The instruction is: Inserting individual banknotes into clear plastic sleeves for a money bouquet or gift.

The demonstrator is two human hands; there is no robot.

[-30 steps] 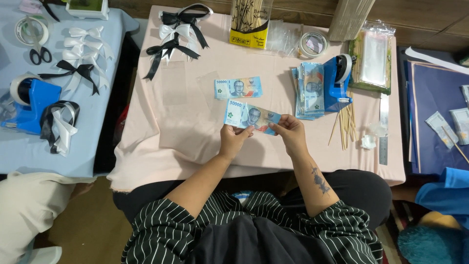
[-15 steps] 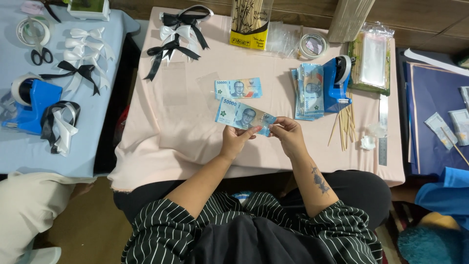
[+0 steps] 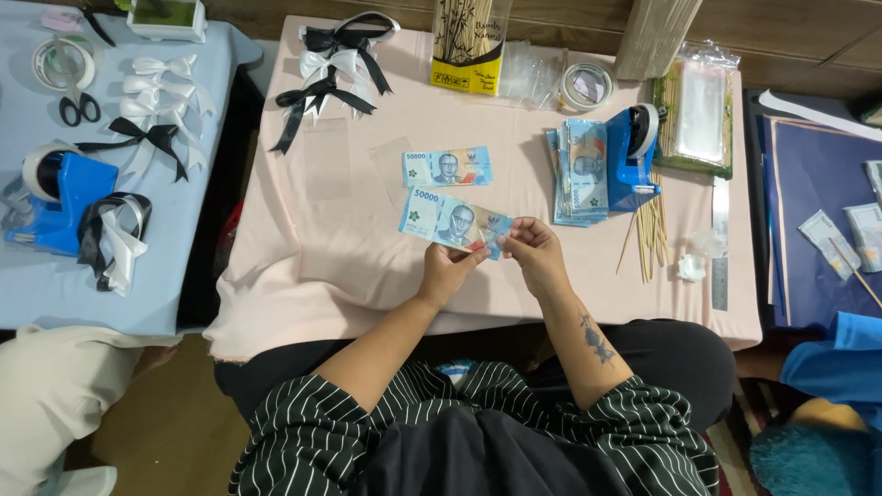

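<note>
covering the table (image 3: 349,248), a smooth pink cloth; above it the left hand (image 3: 446,272) and right hand (image 3: 533,254) pinch a thin blue banknote (image 3: 450,220) near a flat stack of notes (image 3: 581,170).

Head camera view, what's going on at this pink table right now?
A seated person in a striped top holds one blue banknote in both hands above the pink table. The left hand supports it from below; the right hand pinches its right end. A second banknote lies flat just beyond, and a stack of banknotes rests beside a blue tape dispenser. Black and white ribbon bows sit at the far edge.
</note>
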